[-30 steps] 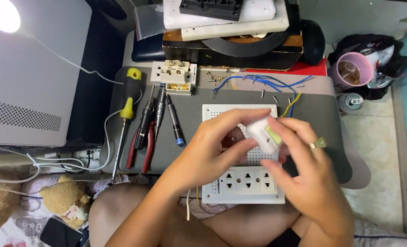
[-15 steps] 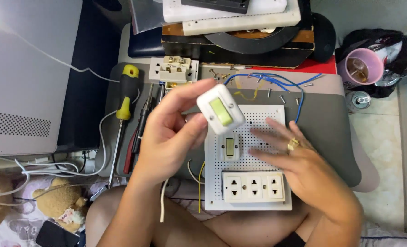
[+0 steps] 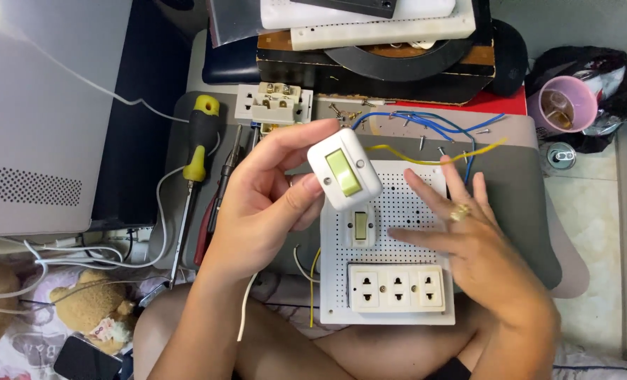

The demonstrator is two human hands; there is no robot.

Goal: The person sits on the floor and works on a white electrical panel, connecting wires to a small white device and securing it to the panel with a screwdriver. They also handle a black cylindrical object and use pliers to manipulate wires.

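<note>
A small white plastic switch with a pale green rocker (image 3: 344, 171) was held up in the left hand (image 3: 271, 204), above a white plastic board full of little holes (image 3: 412, 204). The grip of the left hand was closed on the switch, with the thumb pressed on its lower left edge and the fingers tucked behind its top edge. The green rocker was left bare and faced up at the camera.

The right hand (image 3: 468, 239) was laid flat on the board, just beside the switch. Its grip was open and nothing was held in it. A gold ring (image 3: 460, 212) was worn on one finger.

A second small switch (image 3: 360, 226) was fixed on the board, right under the held one. A white block of three sockets (image 3: 396, 288) was fixed near the bottom edge. The board was rested on a grey pad (image 3: 517, 190) over the person's lap.

The switch was judged to be light and stiff, with a smooth shell that could slip. It was best held by its side edges, away from the rocker.

Blue and yellow wires (image 3: 433, 134) and loose screws were spread near the top of the pad. A screwdriver with a yellow and black handle (image 3: 201, 141) and red-handled pliers (image 3: 208, 225) were laid on the left side.
</note>
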